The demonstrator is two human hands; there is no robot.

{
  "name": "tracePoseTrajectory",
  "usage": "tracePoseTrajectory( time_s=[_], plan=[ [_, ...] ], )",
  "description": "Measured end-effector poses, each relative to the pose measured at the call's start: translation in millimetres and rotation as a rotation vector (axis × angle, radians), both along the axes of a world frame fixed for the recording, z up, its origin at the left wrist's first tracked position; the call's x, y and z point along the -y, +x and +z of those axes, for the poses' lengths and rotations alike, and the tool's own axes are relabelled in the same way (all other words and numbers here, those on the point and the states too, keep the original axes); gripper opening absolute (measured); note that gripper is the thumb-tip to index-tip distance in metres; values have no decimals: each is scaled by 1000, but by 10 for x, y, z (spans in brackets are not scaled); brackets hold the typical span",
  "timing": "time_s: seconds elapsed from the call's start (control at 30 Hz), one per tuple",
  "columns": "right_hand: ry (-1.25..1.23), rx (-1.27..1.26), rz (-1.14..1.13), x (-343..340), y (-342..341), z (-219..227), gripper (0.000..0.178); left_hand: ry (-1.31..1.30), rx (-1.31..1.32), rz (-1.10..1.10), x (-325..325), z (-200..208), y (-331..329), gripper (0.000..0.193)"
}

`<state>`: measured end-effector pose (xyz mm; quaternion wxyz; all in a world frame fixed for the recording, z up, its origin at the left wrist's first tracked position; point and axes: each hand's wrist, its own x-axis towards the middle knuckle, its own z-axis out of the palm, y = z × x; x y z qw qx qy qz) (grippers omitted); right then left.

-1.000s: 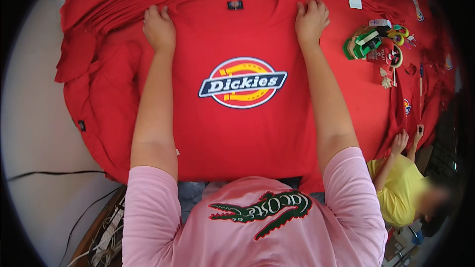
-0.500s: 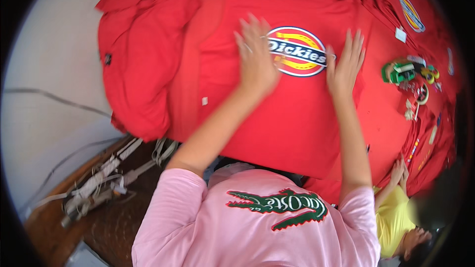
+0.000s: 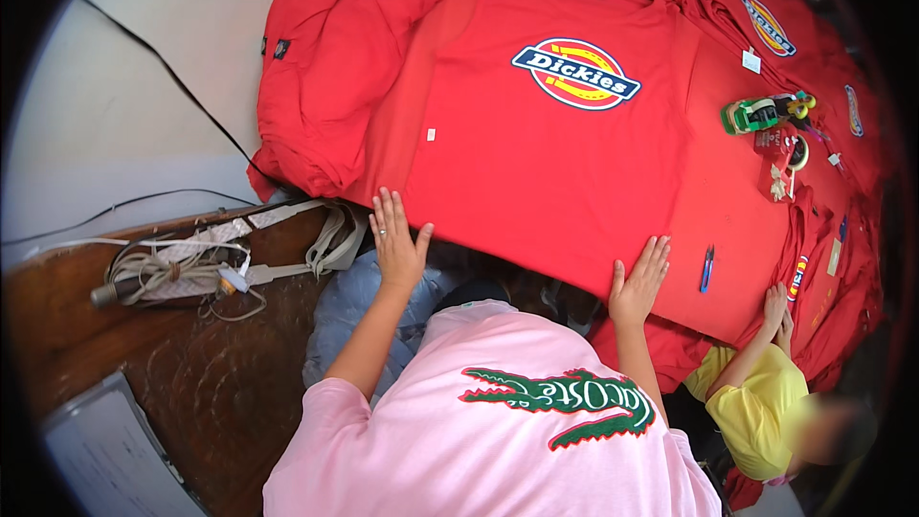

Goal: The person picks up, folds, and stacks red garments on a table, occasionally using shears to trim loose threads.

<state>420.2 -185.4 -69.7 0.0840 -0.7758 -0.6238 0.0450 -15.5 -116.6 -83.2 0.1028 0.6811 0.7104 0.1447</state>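
Observation:
A red sleeveless shirt (image 3: 536, 172) lies spread flat on the red-covered table (image 3: 732, 220), its hem toward me. A round red and yellow print crossed by a dark blue band (image 3: 577, 73) sits on its chest, and the neckline is at the far side. My left hand (image 3: 398, 247), a ring on one finger, rests its stretched fingers at the near left corner of the hem. At the near right corner my right hand (image 3: 639, 285) lies flat with fingers extended. Neither hand grips anything.
More red shirts (image 3: 321, 86) are heaped at the left. A green tape dispenser (image 3: 751, 116), a red box (image 3: 773, 144) and blue snips (image 3: 706, 270) lie at the right. A co-worker in a yellow top (image 3: 761, 402) handles red cloth there. Cables (image 3: 172, 273) bundle at lower left.
Both hands have slid from either side of the chest print toward me, to the hem at the table's near edge. The shirt now looks smoother, and the blue snips have come into full view.

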Motion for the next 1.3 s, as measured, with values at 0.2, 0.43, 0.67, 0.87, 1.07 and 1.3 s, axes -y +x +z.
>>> tracePoseTrajectory(
  time_s=[0.2, 0.43, 0.67, 0.87, 1.07, 1.3],
  plan=[
    [35, -11, 28, 255, 25, 37, 74, 127, 176, 122, -251, 65, -57, 48],
    [55, -368, 679, -1227, -1186, 448, 52, 315, 180, 231, -503, -152, 51, 32],
    [0, -129, 1053, -2847, -2331, -24, 54, 321, 152, 161, -305, -165, -82, 31],
    [122, -42, 979, -3460, -2290, -82, 54, 264, 206, 248, -147, -134, -32, 27],
    [141, -157, 940, -3477, -2307, -32, 52, 175, 152, 279, -258, 23, -60, 25],
    [86, -723, 704, -2968, -2514, 176, 28, 141, 271, -108, -1104, 313, -71, 50]
  ],
)
